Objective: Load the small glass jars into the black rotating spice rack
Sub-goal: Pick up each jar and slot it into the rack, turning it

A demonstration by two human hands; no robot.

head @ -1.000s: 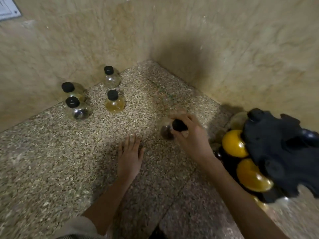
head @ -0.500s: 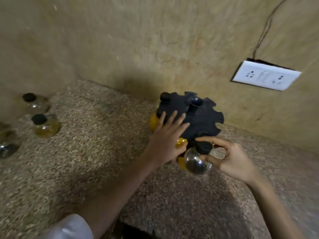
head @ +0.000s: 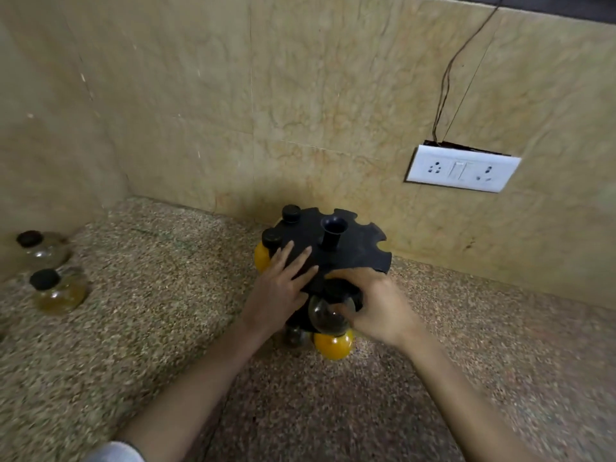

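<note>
My left hand (head: 278,290) lies flat and open on the top disc of the black spice rack (head: 350,248), fingers spread, gripping nothing. My right hand (head: 376,306) has its grip closed around a clear glass jar (head: 325,316) at the rack's near edge, neck up against the disc. Yellow-filled jars (head: 333,345) hang in the rack. Two more jars (head: 58,290) stand well apart on the speckled table (head: 166,295), far left.

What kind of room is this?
Probably a home kitchen corner. A black rotating spice rack stands on a speckled stone counter, the beige marble-look tiled wall has a white socket plate, and small black-capped glass jars wait nearby.
</note>
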